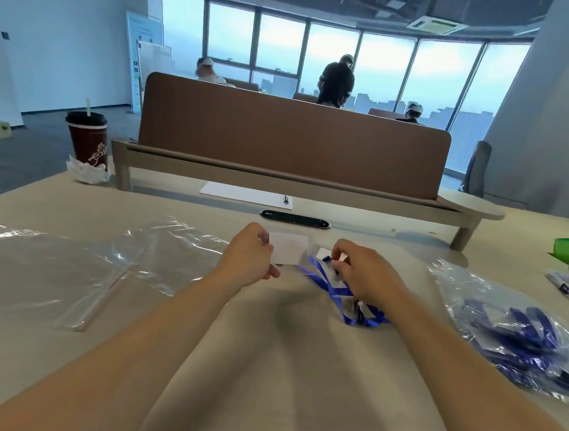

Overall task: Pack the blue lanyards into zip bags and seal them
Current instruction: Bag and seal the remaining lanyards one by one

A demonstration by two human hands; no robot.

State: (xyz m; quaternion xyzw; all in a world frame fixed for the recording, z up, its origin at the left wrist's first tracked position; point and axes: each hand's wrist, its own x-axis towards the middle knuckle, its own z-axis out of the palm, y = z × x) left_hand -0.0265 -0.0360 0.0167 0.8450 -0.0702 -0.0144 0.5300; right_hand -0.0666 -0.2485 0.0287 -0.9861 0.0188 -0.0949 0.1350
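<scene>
In the head view, the person's left hand (250, 253) is curled round the near edge of a small pale rectangular plastic pouch (288, 252), thumb under and fingers over. It is lifted just off the beige wooden table (264, 351), probably so its mouth faces the other hand. Whether the mouth is open cannot be told from here. The right hand (362, 273) pinches the top of a folded blue ribbon lanyard (341, 294) with a clear badge sleeve, close beside that pouch. The lanyard's loops trail down onto the table toward the person, so it is not yet inside and the feeding-in step seems to be in hand. Holding the bundle near its clip end would keep the loose ribbon gathered and let it slide in narrow end first. To the left lies a flat stack of clear zip bags (46, 284), within reach of the hand that picks up pouches. To the right, a large crumpled clear sack of blue lanyards (520, 335) sits on the supply side for the right hand. A dark red paper cup with a straw (88, 139) stands well apart at the far left corner, out of the working area.
</scene>
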